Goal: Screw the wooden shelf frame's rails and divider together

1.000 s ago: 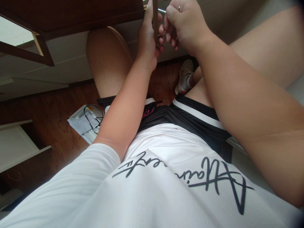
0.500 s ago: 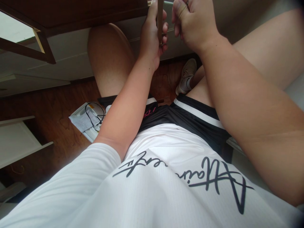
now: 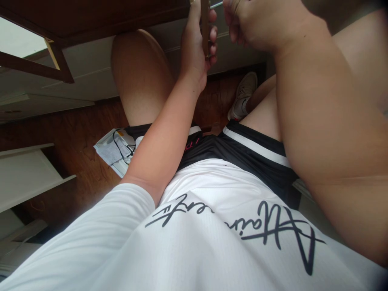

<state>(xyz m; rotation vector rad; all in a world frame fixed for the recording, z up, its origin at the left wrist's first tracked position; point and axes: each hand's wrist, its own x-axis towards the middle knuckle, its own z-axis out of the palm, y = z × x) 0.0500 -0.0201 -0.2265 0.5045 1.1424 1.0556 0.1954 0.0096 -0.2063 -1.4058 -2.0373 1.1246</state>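
My left hand (image 3: 195, 40) is closed round a narrow brown wooden piece (image 3: 205, 30), seen nearly edge-on and held upright. The thumb lies along its left side, and the fingertips curl round on the right. At the top edge, my right hand (image 3: 257, 20) has its fingers curled. A thin shiny rod (image 3: 216, 5) runs from the wooden piece toward these fingers; its far end and any handle are hidden in the hand. The upper part of the wooden piece is cut off by the frame.
A dark brown table edge (image 3: 121, 32) spans the upper left, with an opened wooden frame (image 3: 65, 68) below it. Papers and a black cable (image 3: 117, 147) lie beside my left leg. A pale open drawer (image 3: 30, 173) juts in at left over the wooden floor (image 3: 81, 161).
My right hand has moved slightly up and right, with the wrist and forearm turned outward. My left hand still grips the wooden piece. The view has shifted a little.
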